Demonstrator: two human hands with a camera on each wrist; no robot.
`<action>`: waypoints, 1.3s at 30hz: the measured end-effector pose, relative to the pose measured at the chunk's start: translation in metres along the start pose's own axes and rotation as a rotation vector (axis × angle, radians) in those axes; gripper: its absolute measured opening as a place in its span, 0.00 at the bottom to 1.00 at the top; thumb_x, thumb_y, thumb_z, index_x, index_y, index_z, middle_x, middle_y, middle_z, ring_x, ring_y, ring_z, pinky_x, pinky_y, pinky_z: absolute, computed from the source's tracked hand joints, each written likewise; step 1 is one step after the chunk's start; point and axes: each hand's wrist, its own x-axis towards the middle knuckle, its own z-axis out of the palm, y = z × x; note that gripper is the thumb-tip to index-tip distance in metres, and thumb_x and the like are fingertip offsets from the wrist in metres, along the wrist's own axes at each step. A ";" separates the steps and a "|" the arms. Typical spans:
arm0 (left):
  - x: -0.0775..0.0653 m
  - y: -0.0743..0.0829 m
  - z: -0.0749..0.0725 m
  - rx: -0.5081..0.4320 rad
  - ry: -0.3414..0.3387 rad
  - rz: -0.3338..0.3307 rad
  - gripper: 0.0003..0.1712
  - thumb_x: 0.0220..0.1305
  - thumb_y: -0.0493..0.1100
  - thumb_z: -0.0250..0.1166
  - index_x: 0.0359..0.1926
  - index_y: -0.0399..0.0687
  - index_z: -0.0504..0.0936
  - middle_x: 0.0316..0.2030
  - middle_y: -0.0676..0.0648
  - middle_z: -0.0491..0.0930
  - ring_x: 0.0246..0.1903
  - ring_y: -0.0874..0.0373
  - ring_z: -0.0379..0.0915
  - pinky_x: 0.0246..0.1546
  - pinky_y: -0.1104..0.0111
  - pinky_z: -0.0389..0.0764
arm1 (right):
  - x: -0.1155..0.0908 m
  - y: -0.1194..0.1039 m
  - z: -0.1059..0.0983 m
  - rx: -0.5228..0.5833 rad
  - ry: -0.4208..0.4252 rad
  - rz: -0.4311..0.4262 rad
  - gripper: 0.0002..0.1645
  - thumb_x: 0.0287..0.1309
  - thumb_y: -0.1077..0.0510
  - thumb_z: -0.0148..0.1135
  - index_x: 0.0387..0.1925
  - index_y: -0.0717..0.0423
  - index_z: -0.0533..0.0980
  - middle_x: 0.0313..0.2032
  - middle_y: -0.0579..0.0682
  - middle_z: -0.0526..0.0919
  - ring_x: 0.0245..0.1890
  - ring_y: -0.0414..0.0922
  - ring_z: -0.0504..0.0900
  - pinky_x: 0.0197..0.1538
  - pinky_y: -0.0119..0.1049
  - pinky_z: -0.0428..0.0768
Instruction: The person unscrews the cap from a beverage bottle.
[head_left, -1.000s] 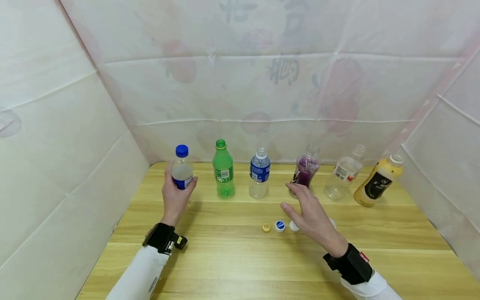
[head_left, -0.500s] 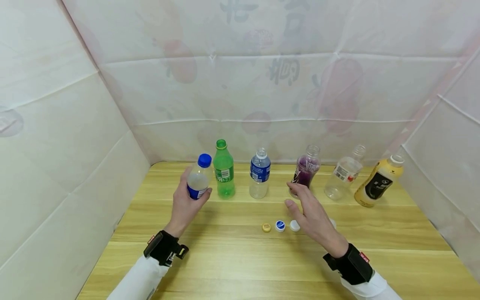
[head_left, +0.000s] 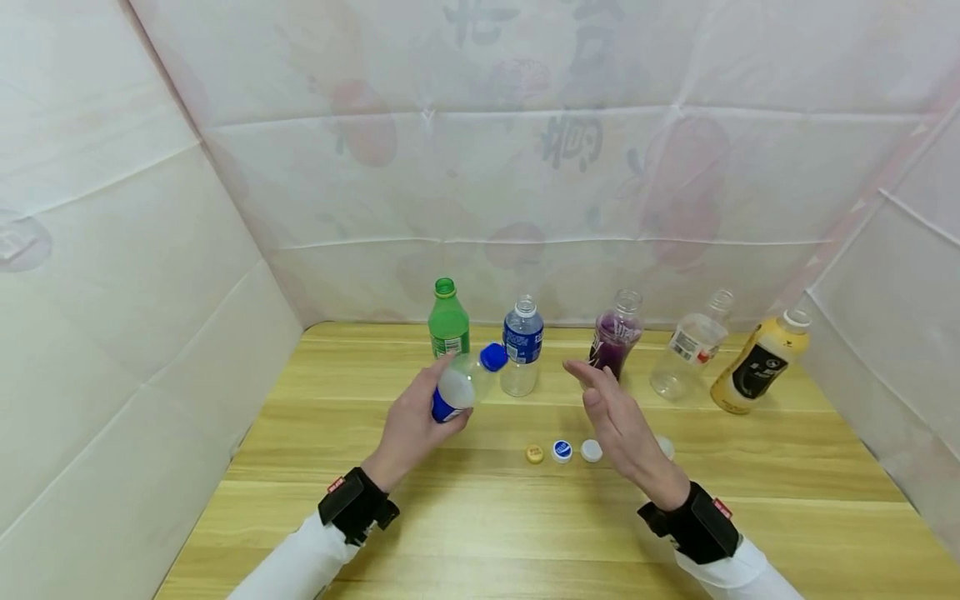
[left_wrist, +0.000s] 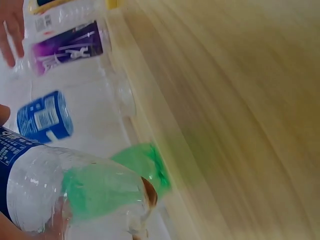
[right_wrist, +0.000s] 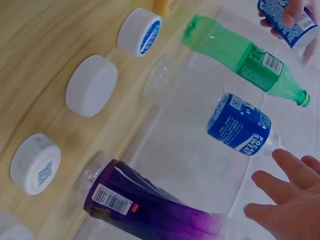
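My left hand (head_left: 412, 425) grips a clear plastic bottle (head_left: 454, 393) with a blue label and a blue cap (head_left: 493, 357). The bottle leans to the right, lifted off the table, in front of the green bottle (head_left: 448, 321). Its clear base end fills the lower left of the left wrist view. My right hand (head_left: 622, 429) holds nothing, its fingers extended over the table near the purple bottle (head_left: 617, 337) and a white cap (head_left: 591, 451). Between the hands stands an uncapped blue-labelled bottle (head_left: 522, 343).
Further right are a clear uncapped bottle (head_left: 686, 354) and a yellow bottle (head_left: 757, 367) with a black label. A yellow cap (head_left: 534, 454), a blue-and-white cap (head_left: 562, 452) and another white cap (head_left: 665, 447) lie on the wooden table (head_left: 480, 517). Fabric walls (head_left: 465, 183) enclose the table.
My left hand has carried the blue-capped bottle rightward from the far left and tilted it to the right. My right hand has turned slightly, staying over the caps.
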 end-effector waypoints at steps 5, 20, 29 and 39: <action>0.004 0.012 0.009 0.078 -0.088 0.003 0.53 0.52 0.44 0.83 0.75 0.47 0.65 0.56 0.37 0.80 0.51 0.40 0.82 0.48 0.46 0.85 | 0.002 -0.006 0.001 0.027 -0.020 0.036 0.35 0.84 0.43 0.31 0.75 0.61 0.65 0.71 0.60 0.71 0.69 0.60 0.72 0.68 0.62 0.68; 0.006 0.030 0.027 0.236 -0.193 0.097 0.54 0.51 0.50 0.83 0.75 0.52 0.66 0.45 0.44 0.81 0.40 0.50 0.81 0.39 0.58 0.85 | 0.014 -0.018 0.007 -0.137 0.062 0.097 0.27 0.83 0.46 0.39 0.64 0.55 0.76 0.23 0.43 0.77 0.26 0.41 0.74 0.32 0.36 0.72; 0.004 0.031 0.032 0.247 -0.226 0.088 0.54 0.53 0.52 0.82 0.77 0.54 0.64 0.44 0.46 0.79 0.38 0.53 0.79 0.38 0.61 0.83 | 0.017 -0.020 0.011 -0.165 0.070 0.107 0.17 0.77 0.49 0.58 0.50 0.57 0.83 0.27 0.41 0.82 0.26 0.37 0.76 0.31 0.33 0.75; 0.003 0.035 0.036 0.232 -0.244 0.060 0.54 0.54 0.51 0.82 0.77 0.54 0.63 0.45 0.45 0.80 0.40 0.52 0.79 0.40 0.58 0.84 | 0.020 -0.018 0.010 -0.136 0.079 0.002 0.05 0.68 0.60 0.68 0.42 0.58 0.82 0.25 0.39 0.75 0.23 0.35 0.71 0.27 0.29 0.71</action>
